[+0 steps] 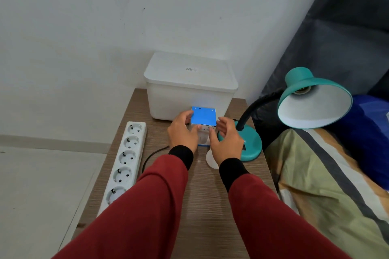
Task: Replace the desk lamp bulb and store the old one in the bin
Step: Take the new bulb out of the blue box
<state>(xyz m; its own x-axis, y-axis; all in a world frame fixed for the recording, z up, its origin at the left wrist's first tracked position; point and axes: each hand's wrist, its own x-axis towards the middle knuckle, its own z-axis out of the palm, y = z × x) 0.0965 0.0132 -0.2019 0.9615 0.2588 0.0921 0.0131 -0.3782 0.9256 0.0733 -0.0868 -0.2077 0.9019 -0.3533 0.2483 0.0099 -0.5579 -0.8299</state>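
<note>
A small bulb box point(203, 119) with a blue top stands on the wooden table point(206, 200), just in front of the white lidded bin point(189, 88). My left hand point(182, 133) grips the box's left side, thumb on its front face. My right hand point(228, 143) is at the box's right side with its fingers spread; its thumb lies over the front of the box. A white bulb point(210, 159) lies on the table, partly hidden under my right wrist. The teal desk lamp point(315, 99) stands to the right on its round base point(251, 146), and its socket point(303, 90) holds no bulb.
A white power strip point(126, 157) with several sockets lies along the table's left edge, and a black cord point(151, 154) runs beside it. A bed with striped covers point(328, 185) borders the table on the right. The white wall is close behind the bin.
</note>
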